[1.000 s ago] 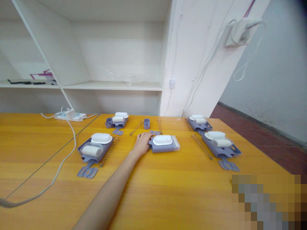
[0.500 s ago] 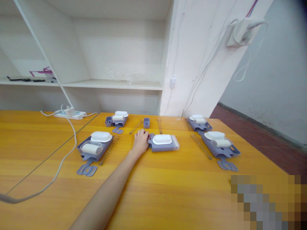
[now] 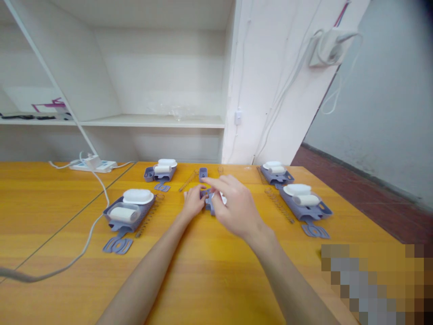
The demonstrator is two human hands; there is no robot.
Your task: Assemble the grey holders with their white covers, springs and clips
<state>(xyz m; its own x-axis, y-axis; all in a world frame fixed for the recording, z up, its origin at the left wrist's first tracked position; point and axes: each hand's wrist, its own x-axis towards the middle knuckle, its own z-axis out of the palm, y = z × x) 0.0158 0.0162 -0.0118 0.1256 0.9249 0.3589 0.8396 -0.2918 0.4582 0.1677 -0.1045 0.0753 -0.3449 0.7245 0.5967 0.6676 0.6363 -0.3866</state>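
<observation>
Your left hand [image 3: 193,204] lies on the table [image 3: 216,271] with its fingers curled against the left end of the middle tray [image 3: 209,203], touching it; whether they actually grip it cannot be told. Your right hand [image 3: 233,205] hovers above the same tray and hides most of it, so only a sliver of purple plastic and a bit of its white lid [image 3: 223,197] peek out between your hands. The right fingers are loosely spread, the forefinger stretched to the left, holding nothing that shows.

The tray sits near the middle of the table, just this side of a small purple cup [image 3: 203,173] and a spring [image 3: 188,180] lying slantwise.

To your left a second tray [image 3: 126,212] carries a white lid and a white roll, with a spring [image 3: 148,214] beside it and a flat purple clip [image 3: 117,245] at its near end. Farther back stands a third set [image 3: 160,170]. To your right are two more sets [image 3: 306,202] [image 3: 275,171], with a spring [image 3: 279,205] between them and your right hand. A power strip [image 3: 92,164] lies at the far left edge, its white cable [image 3: 88,230] trailing over the table.
</observation>
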